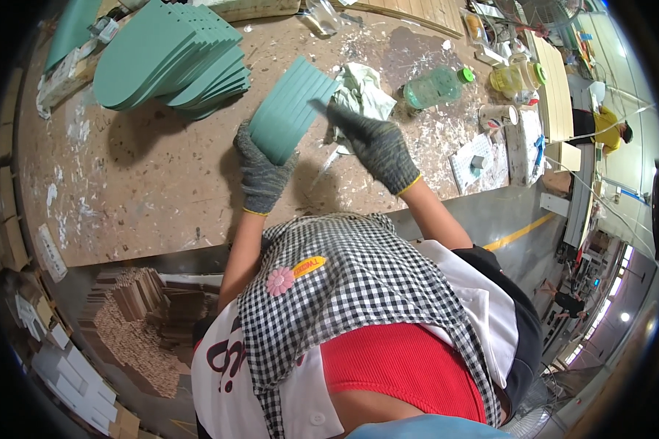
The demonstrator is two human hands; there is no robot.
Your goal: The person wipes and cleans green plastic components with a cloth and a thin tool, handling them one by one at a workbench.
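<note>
Several green round-ended boards (289, 110), fanned slightly and pressed together, are gripped at their lower left by my left hand (263, 172) in a grey knit glove. My right hand (377, 143), gloved the same way, is just right of these boards. Its fingers reach out toward their right edge, a little blurred, with nothing visible held in them. Whether the fingertips touch the boards I cannot tell. A crumpled white cloth (362, 91) lies on the worktable (176, 197) behind my right hand. To the upper left stands a larger fanned pile of similar green boards (168, 58).
Right of the cloth lie a green-capped clear bottle (433, 88) and a yellowish one (516, 76). Nearby are a paper cup (496, 115) and a white board with a small grey block (479, 162). Stacked brown strips (135, 322) stand below the table's front edge.
</note>
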